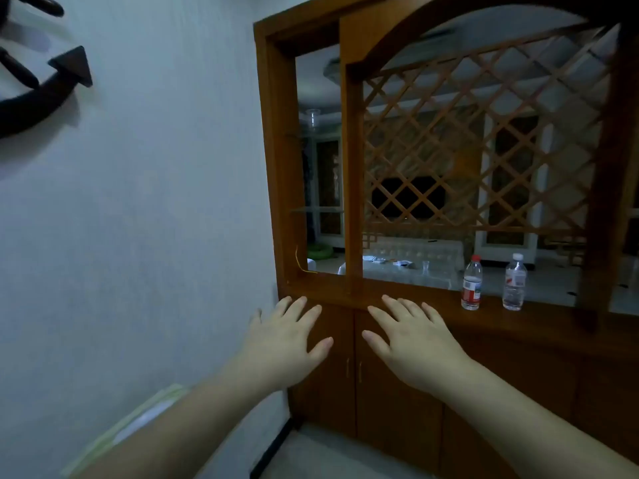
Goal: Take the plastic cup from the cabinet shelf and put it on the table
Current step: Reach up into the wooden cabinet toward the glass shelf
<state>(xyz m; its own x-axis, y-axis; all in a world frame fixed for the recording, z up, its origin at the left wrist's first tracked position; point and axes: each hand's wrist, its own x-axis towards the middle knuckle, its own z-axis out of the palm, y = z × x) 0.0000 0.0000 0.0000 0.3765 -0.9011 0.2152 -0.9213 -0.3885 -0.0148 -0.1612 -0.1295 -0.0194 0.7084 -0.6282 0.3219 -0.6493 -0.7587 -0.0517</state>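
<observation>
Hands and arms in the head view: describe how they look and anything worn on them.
Both the left hand and the right hand are bare: no gloves, rings, watch or bracelets show. Both forearms are uncovered as far as the frame's lower edge. By the left arm, a strip of pale green and white fabric shows; whether it is a sleeve cannot be told.
</observation>
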